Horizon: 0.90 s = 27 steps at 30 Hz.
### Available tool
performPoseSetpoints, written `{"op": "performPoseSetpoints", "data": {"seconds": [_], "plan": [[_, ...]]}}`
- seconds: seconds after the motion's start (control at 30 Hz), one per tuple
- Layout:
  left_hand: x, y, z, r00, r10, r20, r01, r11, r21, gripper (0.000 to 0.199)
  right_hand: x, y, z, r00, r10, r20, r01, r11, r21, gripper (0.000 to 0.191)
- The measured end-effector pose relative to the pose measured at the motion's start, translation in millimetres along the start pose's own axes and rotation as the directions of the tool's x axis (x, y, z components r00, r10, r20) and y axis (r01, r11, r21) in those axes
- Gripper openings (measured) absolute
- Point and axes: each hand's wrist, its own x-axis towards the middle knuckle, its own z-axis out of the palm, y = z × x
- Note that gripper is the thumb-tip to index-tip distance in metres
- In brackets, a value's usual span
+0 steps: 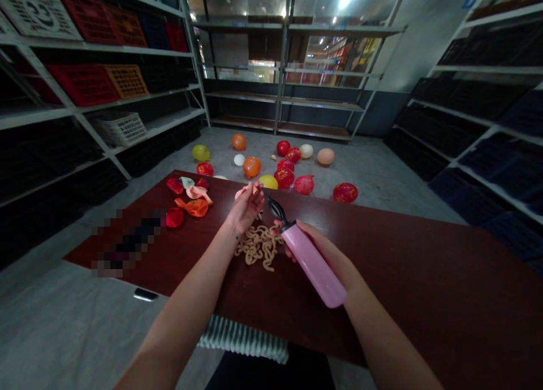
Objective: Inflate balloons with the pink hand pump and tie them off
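Observation:
My right hand (pixel 324 244) is wrapped round the pink barrel of a balloon pump (pixel 314 265), held slanting above the table with its black nozzle end pointing away to the left. At the nozzle tip, my left hand (pixel 247 210) pinches a limp peach-coloured balloon (pixel 241 193), partly hidden by the fingers. Whether its neck sits on the nozzle I cannot tell. Under the hands lies a tangled heap of tan cord (pixel 257 248). Left of them is a loose group of uninflated balloons, with an orange balloon (pixel 195 207), a pink balloon (pixel 198 193) and a red balloon (pixel 174 217).
The dark red-brown table (pixel 407 277) spans the front. Several inflated balloons lie on the floor beyond, among them an orange one (pixel 251 167). Shelves with crates (pixel 82 85) stand at left, more racks at right and back. A phone-like object (pixel 145 294) shows at the near edge.

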Motion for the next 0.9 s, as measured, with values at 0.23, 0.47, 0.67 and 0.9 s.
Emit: {"op": "performPoseSetpoints", "data": {"seconds": [0.23, 0.47, 0.67, 0.9], "plan": [[-1.5, -1.4, 2.7, 1.0, -0.017, 0.004, 0.017, 0.999, 0.04, 0.007, -2.2, 0.4, 10.1, 0.995, 0.042, -0.09, -0.05, 0.995, -0.09, 0.038], [-0.8, -5.5, 1.7, 0.997, 0.078, -0.019, -0.073, 0.981, 0.181, 0.021, -4.1, -2.2, 13.5, 0.99, 0.058, -0.128, -0.071, 0.992, -0.101, 0.038], [-1.4, -10.5, -1.4, 0.994, 0.081, 0.078, -0.102, 0.944, 0.314, 0.036, -6.6, -2.8, 13.4, 0.986, 0.049, -0.16, -0.071, 0.988, -0.135, 0.041], [-10.5, -17.5, 5.9, 0.99, -0.008, 0.144, -0.051, 0.914, 0.402, 0.045, -3.5, 0.1, 9.8, 0.994, -0.027, -0.11, 0.011, 0.99, -0.144, 0.044]]}}
